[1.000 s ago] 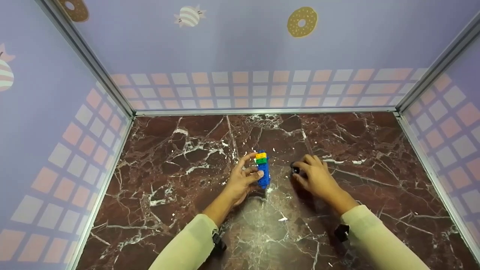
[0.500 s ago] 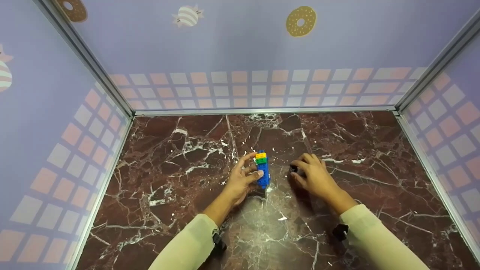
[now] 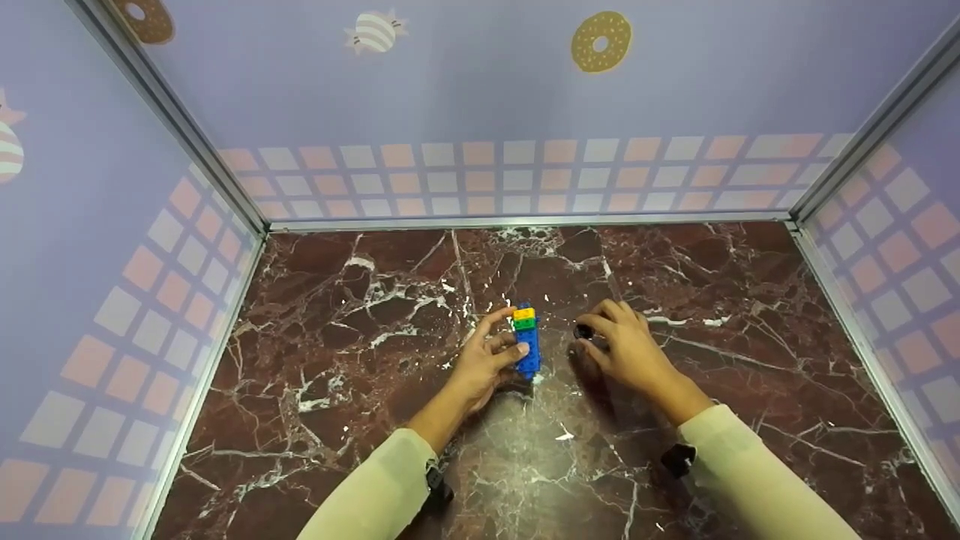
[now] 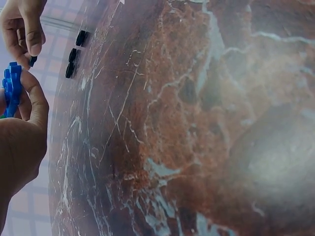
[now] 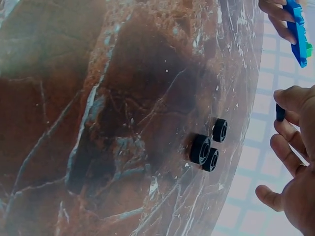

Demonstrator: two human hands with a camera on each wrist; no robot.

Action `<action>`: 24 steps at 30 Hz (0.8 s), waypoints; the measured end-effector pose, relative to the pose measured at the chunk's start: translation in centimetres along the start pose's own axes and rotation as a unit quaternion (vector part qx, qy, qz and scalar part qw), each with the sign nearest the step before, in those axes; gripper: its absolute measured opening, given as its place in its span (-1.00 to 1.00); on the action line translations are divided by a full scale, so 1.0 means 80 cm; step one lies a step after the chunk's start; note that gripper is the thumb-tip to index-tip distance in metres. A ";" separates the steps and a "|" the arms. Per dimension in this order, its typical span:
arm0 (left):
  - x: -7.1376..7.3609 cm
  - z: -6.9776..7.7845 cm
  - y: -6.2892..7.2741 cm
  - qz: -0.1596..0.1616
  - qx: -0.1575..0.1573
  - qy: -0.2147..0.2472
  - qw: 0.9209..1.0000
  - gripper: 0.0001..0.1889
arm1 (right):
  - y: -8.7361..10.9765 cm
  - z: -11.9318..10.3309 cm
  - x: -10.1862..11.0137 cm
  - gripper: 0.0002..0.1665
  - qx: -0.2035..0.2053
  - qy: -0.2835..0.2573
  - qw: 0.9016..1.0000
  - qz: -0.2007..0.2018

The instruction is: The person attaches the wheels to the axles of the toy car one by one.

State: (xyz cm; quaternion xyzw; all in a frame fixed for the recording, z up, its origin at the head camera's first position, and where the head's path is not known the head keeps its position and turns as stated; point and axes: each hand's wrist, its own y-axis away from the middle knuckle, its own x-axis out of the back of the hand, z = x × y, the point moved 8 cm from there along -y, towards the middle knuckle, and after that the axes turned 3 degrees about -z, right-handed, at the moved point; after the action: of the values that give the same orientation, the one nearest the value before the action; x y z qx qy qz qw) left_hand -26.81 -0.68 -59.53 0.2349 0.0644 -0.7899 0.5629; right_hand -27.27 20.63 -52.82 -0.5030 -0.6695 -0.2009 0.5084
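My left hand grips a blue toy-brick car base, thumb on its face. Near its far end sit a yellow brick and a green brick. To the right, apart from the base, my right hand pinches a small black toy wheel between thumb and finger. The right wrist view shows that wheel edge-on, with the blue base beyond it. Three more black wheels lie on the table below; in the head view they are hidden.
The dark red marbled tabletop spreads around both hands. Lilac panels with printed squares and sweets enclose it at the back and both sides. A metal strip runs along the back edge.
My right hand has shifted slightly left and away from me, bringing the wheel nearer the blue base. The left hand keeps its grip; the base has moved very slightly toward me.
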 end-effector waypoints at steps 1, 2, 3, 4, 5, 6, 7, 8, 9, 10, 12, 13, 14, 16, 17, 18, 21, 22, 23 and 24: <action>0.000 0.000 0.000 0.001 0.001 0.001 1.000 -0.25 | -0.001 -0.001 0.000 -0.61 0.001 0.002 1.000 0.001; 0.000 0.000 0.000 0.002 0.002 0.002 1.000 -0.24 | -0.001 -0.002 0.001 -0.61 0.003 0.002 1.000 0.001; 0.000 -0.001 0.000 0.003 0.003 0.003 1.000 -0.24 | -0.001 -0.002 0.001 -0.62 0.003 0.003 1.000 0.002; 0.000 -0.001 0.000 0.003 0.004 0.005 1.000 -0.24 | -0.002 -0.002 0.001 -0.63 0.004 0.004 1.000 0.003; 0.000 -0.001 0.000 0.004 0.004 0.005 1.000 -0.24 | -0.002 -0.003 0.002 -0.63 0.005 0.005 1.000 0.003; 0.000 -0.001 0.000 0.004 0.004 0.006 1.000 -0.23 | -0.003 -0.004 0.002 -0.64 0.005 0.006 1.000 0.003; 0.000 -0.001 0.000 0.004 0.003 0.006 1.000 -0.24 | -0.003 -0.005 0.002 -0.64 0.006 0.005 1.000 0.004; 0.000 -0.001 0.001 0.003 0.002 0.006 1.000 -0.24 | -0.004 -0.006 0.002 -0.64 0.007 0.005 1.000 0.004; 0.000 -0.001 0.001 0.003 0.001 0.006 1.000 -0.24 | -0.004 -0.007 0.003 -0.65 0.007 0.004 1.000 0.004; 0.000 -0.001 0.001 0.001 0.000 0.004 1.000 -0.24 | -0.005 -0.008 0.003 -0.65 0.009 0.002 1.000 0.003; -0.001 0.000 0.002 -0.001 -0.001 0.001 1.000 -0.24 | -0.006 -0.011 0.003 -0.64 0.013 -0.003 1.000 0.005; -0.001 0.001 0.002 -0.001 -0.001 0.001 1.000 -0.24 | -0.007 -0.013 0.003 -0.65 0.016 -0.006 1.000 0.006; -0.002 0.001 0.002 -0.001 -0.001 0.000 1.000 -0.24 | -0.007 -0.015 0.003 -0.65 0.019 -0.007 1.000 0.007; -0.003 0.002 0.002 -0.002 -0.003 -0.002 1.000 -0.24 | -0.008 -0.019 0.003 -0.65 0.027 -0.010 1.000 0.010; -0.003 0.002 0.002 -0.001 -0.003 -0.002 1.000 -0.24 | -0.009 -0.021 0.003 -0.65 0.031 -0.009 0.999 0.012; -0.003 0.002 0.002 -0.001 -0.004 -0.001 1.000 -0.24 | -0.010 -0.022 0.004 -0.65 0.034 -0.009 0.999 0.013; -0.002 0.002 0.002 0.000 -0.004 -0.001 1.000 -0.25 | -0.011 -0.026 0.004 -0.64 0.037 -0.009 0.999 0.015; -0.002 0.002 0.001 0.000 -0.004 -0.002 1.000 -0.25 | -0.013 -0.027 0.005 -0.64 0.036 -0.008 0.999 0.015; -0.002 0.001 0.001 0.001 -0.003 -0.001 1.000 -0.25 | -0.013 -0.028 0.005 -0.64 0.035 -0.007 0.999 0.014; -0.001 0.001 0.001 0.002 -0.002 0.000 1.000 -0.25 | -0.014 -0.029 0.005 -0.63 0.033 -0.006 0.999 0.013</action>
State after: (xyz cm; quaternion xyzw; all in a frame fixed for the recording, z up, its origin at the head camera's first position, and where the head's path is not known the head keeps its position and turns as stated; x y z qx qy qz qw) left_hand -26.72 -0.66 -59.40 0.2335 0.0655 -0.7884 0.5653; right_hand -27.16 18.55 -51.26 -0.4955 -0.6722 -0.1691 0.5235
